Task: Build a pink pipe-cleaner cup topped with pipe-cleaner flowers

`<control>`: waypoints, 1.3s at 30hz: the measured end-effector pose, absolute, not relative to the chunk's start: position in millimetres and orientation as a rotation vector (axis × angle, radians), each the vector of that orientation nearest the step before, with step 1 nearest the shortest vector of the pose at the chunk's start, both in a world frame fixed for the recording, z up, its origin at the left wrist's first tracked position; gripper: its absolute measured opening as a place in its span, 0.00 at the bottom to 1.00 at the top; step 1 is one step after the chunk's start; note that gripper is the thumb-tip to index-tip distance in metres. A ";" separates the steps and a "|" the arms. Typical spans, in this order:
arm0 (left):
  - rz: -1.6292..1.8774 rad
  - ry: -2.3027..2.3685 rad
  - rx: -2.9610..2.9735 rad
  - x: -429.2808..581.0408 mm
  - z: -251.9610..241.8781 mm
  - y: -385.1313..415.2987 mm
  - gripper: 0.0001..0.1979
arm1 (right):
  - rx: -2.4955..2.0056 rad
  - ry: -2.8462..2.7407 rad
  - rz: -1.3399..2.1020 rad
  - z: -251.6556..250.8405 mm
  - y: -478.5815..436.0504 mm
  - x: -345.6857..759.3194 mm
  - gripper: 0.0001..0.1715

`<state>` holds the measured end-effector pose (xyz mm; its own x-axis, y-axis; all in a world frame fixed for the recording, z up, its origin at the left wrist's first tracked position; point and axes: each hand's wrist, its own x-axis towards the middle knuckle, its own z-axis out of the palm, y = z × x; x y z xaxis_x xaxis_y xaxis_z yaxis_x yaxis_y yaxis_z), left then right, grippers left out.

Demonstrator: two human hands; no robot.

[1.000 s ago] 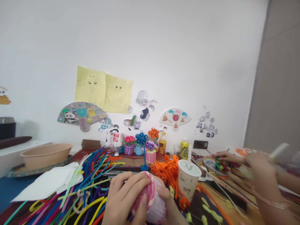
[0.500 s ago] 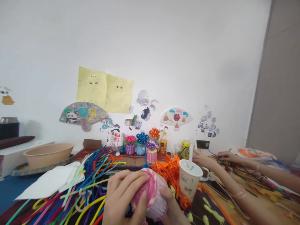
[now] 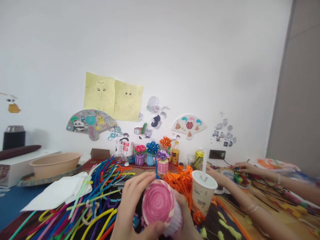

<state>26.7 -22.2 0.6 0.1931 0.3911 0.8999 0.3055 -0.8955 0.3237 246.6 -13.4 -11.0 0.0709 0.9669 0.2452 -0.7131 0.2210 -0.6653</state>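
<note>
Between my hands is a small pipe-cleaner flowerpot (image 3: 159, 204), tilted so its round pink spiral end faces me; its ribbed side is pale lilac. My left hand (image 3: 133, 203) curves around its left side, thumb across the lower edge and fingers over the top. My right hand (image 3: 186, 216) grips the pot from the right and behind, its fingertips mostly hidden. Just behind the pot stand a blue stem (image 3: 156, 168) and orange pipe-cleaner flowers (image 3: 181, 180). Loose colored pipe cleaners (image 3: 92, 206) lie to the left.
A paper cup (image 3: 203, 193) with a straw stands close on my right. Finished flower pots (image 3: 150, 160) and a juice bottle (image 3: 175, 153) line the wall. White tissues (image 3: 55, 193) and a beige basin (image 3: 56, 165) are at left. Another person's arms (image 3: 240, 198) reach in from the right.
The pot has turned so its pink spiral end shows almost fully. My left fingers have slid off that face to its edge. The co-worker's far hand has moved slightly over a small bowl.
</note>
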 end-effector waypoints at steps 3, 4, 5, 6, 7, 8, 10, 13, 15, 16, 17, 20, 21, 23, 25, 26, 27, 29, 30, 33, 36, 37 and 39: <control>1.733 0.648 2.418 27.1 -3.1 -18.4 0.34 | -0.400 -0.752 1.389 -25.4 -13.6 201.9 0.22; 1.755 0.674 2.421 28.4 -4.9 -17.6 0.32 | -0.389 -0.754 1.408 -28.5 -13.5 189.8 0.23; 1.800 0.723 2.411 30.0 -6.8 -17.1 0.30 | -0.379 -0.756 1.426 -30.5 -13.4 180.1 0.24; 1.858 0.787 2.392 31.9 -8.5 -16.9 0.29 | -0.365 -0.760 1.444 -31.5 -13.4 173.0 0.25; 1.907 0.864 2.369 33.8 -9.9 -16.9 0.28 | -0.328 -0.767 1.467 -31.4 -13.6 168.3 0.26; 1.931 0.943 2.353 35.4 -10.8 -17.0 0.28 | -0.300 -0.777 1.497 -30.7 -13.9 165.6 0.26; 1.962 1.031 2.367 37.5 -11.1 -17.6 0.28 | -0.268 -0.791 1.554 -27.9 -15.0 164.0 0.27; 2.013 1.041 2.488 36.7 -8.3 -19.0 0.27 | -0.272 -0.806 1.644 -23.7 -17.3 163.2 0.31; 2.077 1.027 2.595 34.1 -5.2 -20.3 0.24 | -0.279 -0.813 1.696 -22.0 -18.7 161.3 0.33; 2.112 1.021 2.648 32.6 -3.6 -21.0 0.22 | -0.287 -0.814 1.715 -21.5 -19.3 160.2 0.33; 2.136 1.013 2.707 31.1 -2.1 -21.7 0.21 | -0.296 -0.812 1.727 -21.3 -19.9 159.1 0.33; 2.183 1.016 2.861 27.4 1.8 -23.7 0.21 | -0.322 -0.802 1.777 -21.8 -20.7 157.1 0.32; 2.194 1.017 2.894 26.5 2.7 -24.1 0.21 | -0.336 -0.803 1.805 -22.3 -20.7 156.8 0.33; 2.225 1.013 2.915 25.2 3.7 -24.7 0.21 | -0.369 -0.793 1.858 -23.7 -20.1 156.1 0.34; 2.251 1.004 2.893 24.3 3.9 -24.9 0.22 | -0.377 -0.750 1.869 -25.6 -19.0 155.6 0.34; 2.267 0.997 2.873 23.9 4.0 -24.9 0.22 | -0.368 -0.727 1.858 -26.6 -18.5 155.7 0.34; 2.282 0.983 2.862 23.6 4.0 -24.8 0.22 | -0.360 -0.710 1.846 -27.6 -18.2 156.1 0.34; 2.300 0.948 2.859 22.9 4.5 -24.6 0.21 | -0.367 -0.722 1.809 -29.1 -18.1 158.1 0.34; 2.301 0.930 2.867 22.7 4.9 -24.4 0.21 | -0.380 -0.741 1.780 -29.6 -18.2 159.5 0.34; 2.277 0.908 2.890 21.9 5.7 -23.6 0.20 | -0.419 -0.790 1.685 -30.2 -18.8 163.9 0.31; 2.261 0.900 2.888 21.3 5.7 -23.0 0.19 | -0.395 -0.833 1.670 -30.3 -18.4 166.0 0.31; 2.258 0.893 2.891 21.2 5.6 -22.9 0.19 | -0.383 -0.840 1.675 -30.3 -18.0 166.1 0.30; 2.263 0.890 2.890 21.3 5.6 -22.8 0.19 | -0.372 -0.842 1.676 -30.5 -17.3 166.0 0.30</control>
